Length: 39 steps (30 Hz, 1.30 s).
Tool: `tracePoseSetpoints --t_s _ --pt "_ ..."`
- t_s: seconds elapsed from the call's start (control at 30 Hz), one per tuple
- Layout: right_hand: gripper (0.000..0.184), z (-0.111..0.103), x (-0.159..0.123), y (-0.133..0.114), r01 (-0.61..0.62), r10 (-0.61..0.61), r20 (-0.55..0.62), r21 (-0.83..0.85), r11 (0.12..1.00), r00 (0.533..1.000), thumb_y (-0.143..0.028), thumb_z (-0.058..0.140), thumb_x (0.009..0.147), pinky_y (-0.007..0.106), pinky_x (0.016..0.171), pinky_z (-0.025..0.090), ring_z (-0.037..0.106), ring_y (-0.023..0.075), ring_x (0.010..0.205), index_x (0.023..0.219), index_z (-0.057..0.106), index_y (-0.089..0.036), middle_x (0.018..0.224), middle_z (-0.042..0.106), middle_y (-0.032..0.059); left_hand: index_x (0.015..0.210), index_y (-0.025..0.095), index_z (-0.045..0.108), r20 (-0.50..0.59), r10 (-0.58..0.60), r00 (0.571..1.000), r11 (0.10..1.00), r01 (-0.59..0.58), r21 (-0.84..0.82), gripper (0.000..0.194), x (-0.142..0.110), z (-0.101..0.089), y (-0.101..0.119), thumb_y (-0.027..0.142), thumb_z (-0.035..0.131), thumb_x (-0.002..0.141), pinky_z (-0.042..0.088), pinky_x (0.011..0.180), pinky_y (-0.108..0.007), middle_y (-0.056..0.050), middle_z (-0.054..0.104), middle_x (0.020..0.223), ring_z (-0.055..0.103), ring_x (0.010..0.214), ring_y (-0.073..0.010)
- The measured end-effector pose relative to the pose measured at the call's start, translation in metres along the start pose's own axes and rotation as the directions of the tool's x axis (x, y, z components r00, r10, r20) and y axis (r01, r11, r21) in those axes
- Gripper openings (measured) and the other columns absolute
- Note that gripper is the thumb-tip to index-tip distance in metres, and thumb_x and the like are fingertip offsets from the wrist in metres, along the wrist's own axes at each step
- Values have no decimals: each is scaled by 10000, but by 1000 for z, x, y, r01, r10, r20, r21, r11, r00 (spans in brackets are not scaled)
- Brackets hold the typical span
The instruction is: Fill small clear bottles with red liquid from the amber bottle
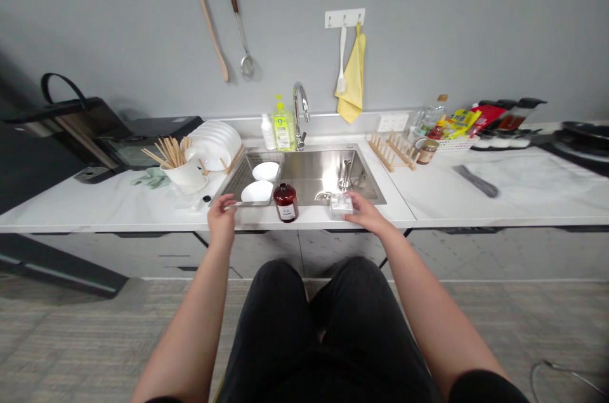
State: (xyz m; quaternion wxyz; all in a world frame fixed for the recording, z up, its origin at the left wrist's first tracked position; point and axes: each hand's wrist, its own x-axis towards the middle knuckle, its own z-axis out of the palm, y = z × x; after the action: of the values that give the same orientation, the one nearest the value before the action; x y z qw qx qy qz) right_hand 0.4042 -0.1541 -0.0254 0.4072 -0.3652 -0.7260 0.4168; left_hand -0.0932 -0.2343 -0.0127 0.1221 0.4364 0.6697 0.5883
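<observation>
My left hand (222, 216) is at the front left corner of the sink, its thumb and fingers closed in a pinch. A thin pale line runs right from its fingertips along the sink's front edge; whether that is a held thing I cannot tell. Between my hands an amber bottle (287, 205) with a white label stands upright on the counter's front strip. My right hand (366, 212) grips a small clear box (340, 205) by its right side, at the sink's front edge. Left of my left hand lies a clear item with a black tip (206, 198).
Two white bowls (257, 191) sit in the left part of the steel sink (311, 165). Behind it stand a green soap bottle (283, 130) and a tap (299, 111). Plates (216, 139) and a pot of chopsticks (183, 178) are left; a wooden rack (392, 152) is right.
</observation>
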Motion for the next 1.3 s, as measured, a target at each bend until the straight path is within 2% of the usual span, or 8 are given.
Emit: tracePoseSetpoints --t_s 0.1,0.2,0.3,0.4,0.47,0.57,0.73,1.3 --pt "730 1 0 -3 3 -3 -3 -27 1000 1000 -385 949 767 582 1214 579 797 339 1228 1420 640 -282 1360 792 88 1263 163 783 -25 -3 1000 977 8 215 534 31 -51 1 298 721 750 572 1075 -540 -151 775 1174 728 1020 -346" --pt "740 1 -1 -6 -1 0 -14 -65 998 1000 -377 946 766 582 1236 564 789 341 1250 1434 638 -294 1383 782 83 1361 184 803 138 217 966 704 -253 663 561 63 -89 9 252 675 819 516 1139 -545 -191 748 1414 681 1210 -407" --pt "734 1 -1 -8 -15 14 -2 -69 997 1000 -379 935 771 573 1218 578 790 340 1238 1433 632 -283 1386 779 93 1442 175 789 388 225 894 394 -447 803 618 92 -102 19 201 630 845 476 1145 -591 -219 767 1421 606 1370 -478" --pt "732 2 -1 -9 -20 19 -10 -65 998 1000 -378 932 760 561 1203 589 794 337 1225 1419 634 -271 1389 778 103 1462 169 778 514 94 852 266 -519 812 661 112 -99 26 198 636 817 486 1116 -606 -244 784 1383 616 1383 -497" --pt "739 3 -2 -9 -23 22 -24 -72 997 999 -378 934 755 561 1212 580 793 334 1227 1421 633 -272 1384 782 103 1459 157 761 504 -6 864 258 -486 835 666 117 -97 27 234 651 807 526 1054 -579 -267 781 1355 669 1308 -494" --pt "746 3 -3 -9 -29 28 -24 -60 998 999 -375 935 768 558 1216 575 795 330 1228 1439 623 -274 1380 790 104 1391 111 735 386 -113 916 272 -345 898 587 111 -99 20 300 634 845 569 930 -528 -302 764 1298 733 1157 -478" --pt "735 2 -3 -9 -17 16 -13 -37 999 1000 -359 954 769 569 1222 575 796 352 1243 1429 641 -281 1364 806 99 1312 87 681 247 -87 965 292 -212 933 485 89 -110 0 380 605 932 581 889 -499 -303 749 1236 750 1106 -455" --pt "826 3 -3 -1 -29 29 -37 -22 999 999 -375 959 764 581 1274 531 764 352 1336 1518 638 -272 1466 776 113 1311 61 695 167 -176 970 374 -91 923 557 96 -102 -15 452 612 923 591 902 -529 -343 774 1187 759 1126 -490"
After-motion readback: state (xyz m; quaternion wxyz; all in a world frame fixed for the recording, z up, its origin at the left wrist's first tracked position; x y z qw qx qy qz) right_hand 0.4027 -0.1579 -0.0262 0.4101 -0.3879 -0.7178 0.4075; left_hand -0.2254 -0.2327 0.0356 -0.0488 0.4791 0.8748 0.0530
